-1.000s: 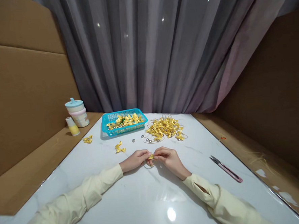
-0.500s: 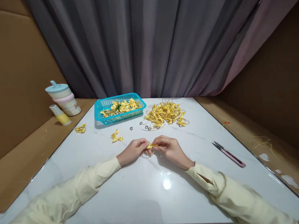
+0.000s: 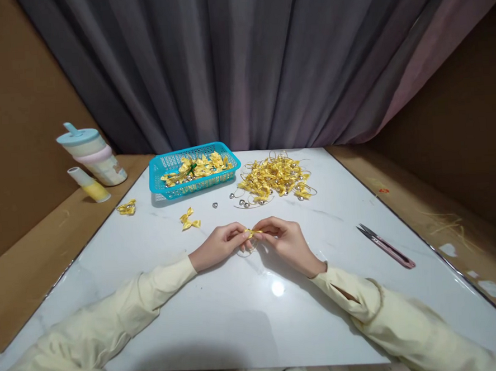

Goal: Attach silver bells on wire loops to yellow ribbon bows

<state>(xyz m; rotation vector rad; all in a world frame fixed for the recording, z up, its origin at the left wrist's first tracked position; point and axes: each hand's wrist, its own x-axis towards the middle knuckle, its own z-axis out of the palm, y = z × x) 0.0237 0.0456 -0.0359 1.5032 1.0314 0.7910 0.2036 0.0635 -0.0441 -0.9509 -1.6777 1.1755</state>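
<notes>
Between my two hands is a small yellow ribbon bow point(image 3: 251, 233), mostly covered by fingertips. My left hand point(image 3: 221, 244) pinches its left side, and my right hand point(image 3: 286, 245) pinches the right side. A thin cord point(image 3: 244, 254) loops below the fingers. Left of my hands, loose yellow bows point(image 3: 190, 218) lie on the white table point(image 3: 222, 316). Beyond them is a heap of yellow bows with cords and silver bells or beads point(image 3: 276, 175); which of these the silver pieces are I cannot tell. One loose silver piece point(image 3: 215, 205) lies apart.
A blue basket point(image 3: 193, 171) holding yellow bows stands at the back. Thread snips point(image 3: 386, 246) lie at right. On the left are a lidded tumbler point(image 3: 95, 157), a yellow-and-white tube point(image 3: 89, 185) and another bow bundle point(image 3: 126, 207). Cardboard walls and a grey curtain point(image 3: 232, 63) enclose the table.
The camera view has shifted slightly. Both hands stay together at the bow, and the right fingers have moved a little closer over it. Nothing was put down.
</notes>
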